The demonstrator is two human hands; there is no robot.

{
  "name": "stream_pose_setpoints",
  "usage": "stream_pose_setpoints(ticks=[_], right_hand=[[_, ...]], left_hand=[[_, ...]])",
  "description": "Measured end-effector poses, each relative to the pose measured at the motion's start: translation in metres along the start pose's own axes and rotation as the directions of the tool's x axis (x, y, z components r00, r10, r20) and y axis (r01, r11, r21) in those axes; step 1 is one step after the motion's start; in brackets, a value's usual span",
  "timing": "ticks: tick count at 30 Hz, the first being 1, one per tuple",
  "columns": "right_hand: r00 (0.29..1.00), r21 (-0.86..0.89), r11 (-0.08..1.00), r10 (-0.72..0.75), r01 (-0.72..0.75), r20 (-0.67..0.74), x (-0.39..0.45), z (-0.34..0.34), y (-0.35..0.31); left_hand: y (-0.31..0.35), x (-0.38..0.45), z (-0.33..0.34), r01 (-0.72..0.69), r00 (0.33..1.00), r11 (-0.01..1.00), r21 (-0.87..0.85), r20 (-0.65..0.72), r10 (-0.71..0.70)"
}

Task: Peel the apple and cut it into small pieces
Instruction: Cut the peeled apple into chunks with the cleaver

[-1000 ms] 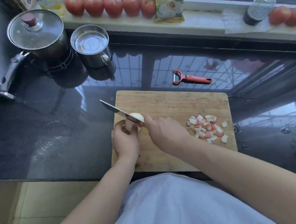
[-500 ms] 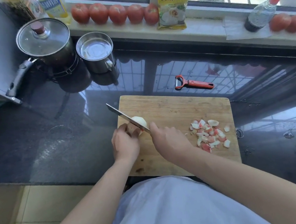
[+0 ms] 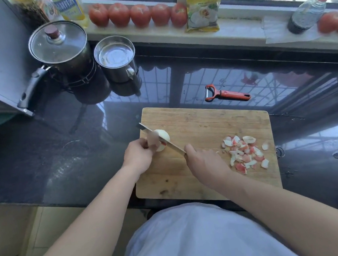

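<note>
Resting on the left part of a wooden cutting board [image 3: 207, 126], the peeled apple [image 3: 163, 137] shows pale flesh with a small patch of red skin low on its near side. The left hand [image 3: 138, 155] has its fingers curled against the apple's left side, holding it in place on the board. The right hand [image 3: 205, 162] is closed round the handle of a knife [image 3: 167, 141]; the handle itself is hidden inside the fist. The blade runs from that hand up and to the left, across the apple, with its tip past the fruit near the board's far left corner. How deep the edge sits in the apple cannot be told, since a blurred pale shape covers that spot.

On the right part of the board lies a heap of red and white peelings [image 3: 244, 152], well apart from the apple. Just beyond the board's far edge, on the dark glossy counter [image 3: 78, 141], lies a red peeler [image 3: 225, 94]. At the far left of the counter stands a pot with a glass lid [image 3: 59, 47], and just right of it a steel mug [image 3: 116, 58]. Along the windowsill at the far side sit a row of tomatoes [image 3: 138, 15], a yellow packet [image 3: 202, 2] and a spray bottle [image 3: 310, 8].
</note>
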State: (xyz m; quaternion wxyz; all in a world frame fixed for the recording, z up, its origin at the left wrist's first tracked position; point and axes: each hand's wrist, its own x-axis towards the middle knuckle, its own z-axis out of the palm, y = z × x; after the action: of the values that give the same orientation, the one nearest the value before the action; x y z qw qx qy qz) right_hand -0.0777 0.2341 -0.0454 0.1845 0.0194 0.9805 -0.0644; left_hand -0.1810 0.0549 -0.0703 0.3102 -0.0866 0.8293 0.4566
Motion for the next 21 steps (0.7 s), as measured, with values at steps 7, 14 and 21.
stream_pose_setpoints(ticks=[7, 14, 21], right_hand=[[0.999, 0.053, 0.998, -0.027, 0.025, 0.033, 0.004, -0.044, -0.015], [0.985, 0.001, 0.999, 0.047, -0.048, 0.165, -0.036, -0.067, 0.001], [0.994, 0.011, 1.0, -0.016, 0.015, 0.109, -0.02, -0.069, -0.013]], left_hand=[[0.004, -0.011, 0.017, 0.003, 0.991, 0.999, -0.032, -0.131, -0.007], [0.003, -0.043, 0.062, -0.049, 0.993, 0.988, 0.144, -0.102, 0.064], [-0.001, -0.035, 0.067, -0.118, 0.967, 0.986, 0.119, -0.212, 0.141]])
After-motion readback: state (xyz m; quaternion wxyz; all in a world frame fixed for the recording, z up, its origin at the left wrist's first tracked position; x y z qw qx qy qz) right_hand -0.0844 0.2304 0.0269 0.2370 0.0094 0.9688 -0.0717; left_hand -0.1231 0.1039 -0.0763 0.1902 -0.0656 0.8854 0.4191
